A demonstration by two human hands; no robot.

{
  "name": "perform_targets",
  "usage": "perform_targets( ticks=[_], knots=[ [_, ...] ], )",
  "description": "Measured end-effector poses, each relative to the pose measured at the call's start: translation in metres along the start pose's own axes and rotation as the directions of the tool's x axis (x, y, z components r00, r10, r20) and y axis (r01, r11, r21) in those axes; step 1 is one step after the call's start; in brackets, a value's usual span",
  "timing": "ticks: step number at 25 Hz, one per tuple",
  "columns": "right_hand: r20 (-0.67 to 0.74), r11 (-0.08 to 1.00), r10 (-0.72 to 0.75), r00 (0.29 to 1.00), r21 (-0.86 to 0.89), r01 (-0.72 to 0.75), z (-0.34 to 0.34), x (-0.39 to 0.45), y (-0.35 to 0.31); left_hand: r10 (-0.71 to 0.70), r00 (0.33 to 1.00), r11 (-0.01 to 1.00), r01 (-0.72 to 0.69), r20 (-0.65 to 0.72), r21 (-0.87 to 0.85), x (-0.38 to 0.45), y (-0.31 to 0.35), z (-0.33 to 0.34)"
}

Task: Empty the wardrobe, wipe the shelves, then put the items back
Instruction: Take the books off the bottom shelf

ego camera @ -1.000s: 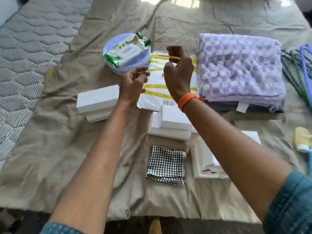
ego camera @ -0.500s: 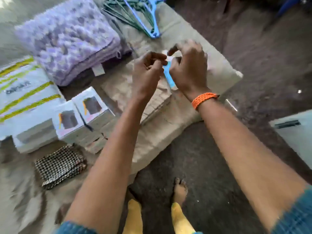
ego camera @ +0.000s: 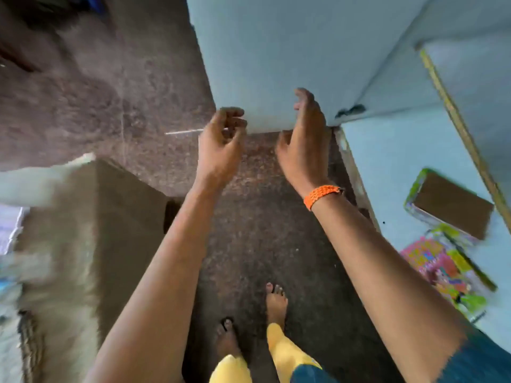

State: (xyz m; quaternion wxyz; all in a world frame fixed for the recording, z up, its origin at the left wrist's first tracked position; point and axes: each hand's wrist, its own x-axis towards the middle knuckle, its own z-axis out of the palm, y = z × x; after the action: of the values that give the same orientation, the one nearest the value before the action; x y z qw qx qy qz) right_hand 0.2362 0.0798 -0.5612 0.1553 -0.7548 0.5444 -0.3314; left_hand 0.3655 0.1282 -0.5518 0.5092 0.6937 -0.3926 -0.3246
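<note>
My left hand (ego camera: 221, 146) is raised over the dark floor with its fingers curled. A thin white strand (ego camera: 184, 131) sticks out to the left from between them. My right hand (ego camera: 302, 139), with an orange band on its wrist, is held up with relaxed fingers and holds nothing. It is just in front of the bottom corner of the open pale blue wardrobe door (ego camera: 276, 51). To the right is a pale blue wardrobe shelf (ego camera: 387, 161). On it lie a brown-faced box with a green edge (ego camera: 453, 208) and a colourful packet (ego camera: 442, 266).
The bed corner with its brown sheet (ego camera: 124, 203) juts in from the left, with blurred white items on it. My bare feet (ego camera: 276, 302) stand on the dark speckled floor (ego camera: 249, 244) between the bed and the wardrobe.
The view has swung from the bed and its laid-out items to the wardrobe. My hands, close together before, have parted; the right one has opened.
</note>
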Motion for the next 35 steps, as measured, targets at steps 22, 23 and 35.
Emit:
perform_targets(
  ticks=[22, 23, 35],
  knots=[
    [-0.334, 0.297, 0.909, 0.249, 0.099, -0.95, -0.076, -0.193, 0.34, -0.269, 0.356, 0.873, -0.303, 0.895, 0.383, -0.091, -0.113, 0.409],
    [-0.336, 0.194, 0.935, 0.111, 0.225, -0.955, -0.073, -0.205, 0.361, -0.262, 0.333, 0.861, -0.344, 0.906, 0.375, -0.098, -0.124, 0.428],
    [-0.322, -0.243, 0.563, -0.761, 0.816, -0.524, -0.017, -0.325, 0.639, 0.174, -0.362, 0.253, -0.883, 0.916, -0.397, -0.21, -0.296, 0.758]
  ],
)
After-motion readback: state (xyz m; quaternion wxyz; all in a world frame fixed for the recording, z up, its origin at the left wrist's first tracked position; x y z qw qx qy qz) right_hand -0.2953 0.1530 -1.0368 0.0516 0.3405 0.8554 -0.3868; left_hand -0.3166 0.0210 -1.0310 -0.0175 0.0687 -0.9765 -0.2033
